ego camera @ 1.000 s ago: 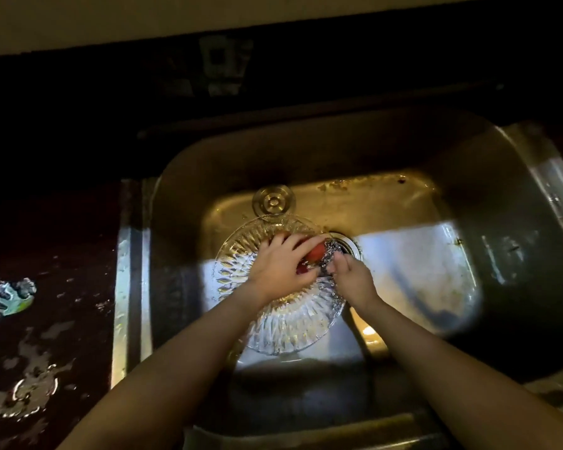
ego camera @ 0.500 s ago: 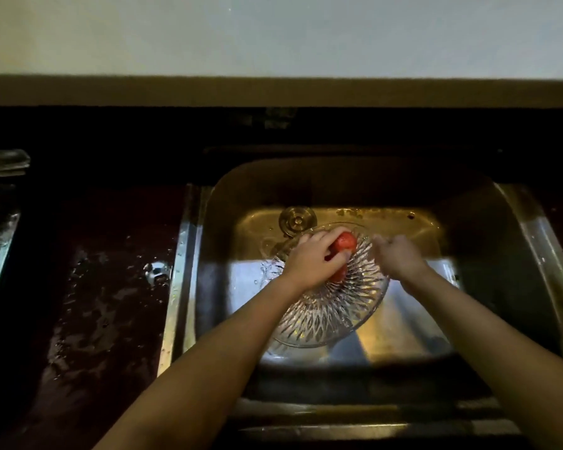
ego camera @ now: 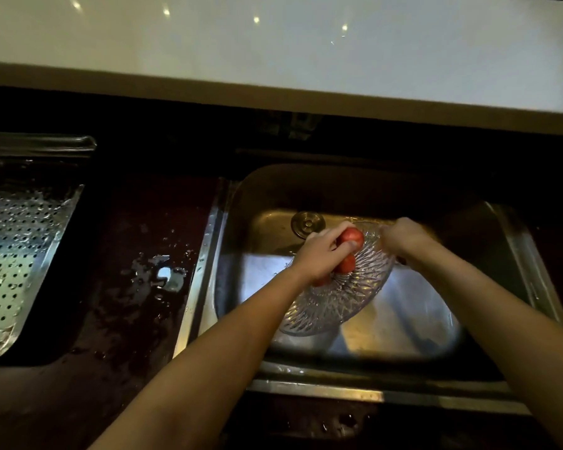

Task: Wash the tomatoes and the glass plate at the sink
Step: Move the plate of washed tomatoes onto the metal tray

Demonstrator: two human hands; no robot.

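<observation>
A cut-glass plate (ego camera: 335, 303) is held tilted over the steel sink (ego camera: 228, 228). Red tomatoes (ego camera: 351, 237) lie on it, with another tomato (ego camera: 346, 264) lower down under my palm. My left hand (ego camera: 322, 258) presses on the tomatoes, fingers curled round the top one. My right hand (ego camera: 402, 237) grips the plate's far right rim. The light is dim and the fingers of my right hand are blurred.
A round steel drain cover (ego camera: 307, 224) sits at the sink's back. Left of the sink lies a dark wet countertop (ego camera: 127, 287) with water puddles. A perforated metal drainer tray (ego camera: 17, 254) stands at far left. A pale wall ledge (ego camera: 273, 60) runs behind.
The camera tilted up and the view shifted, bringing the drainer tray into sight. The plate has lifted and tilted off the sink floor, my right hand moving to its rim.
</observation>
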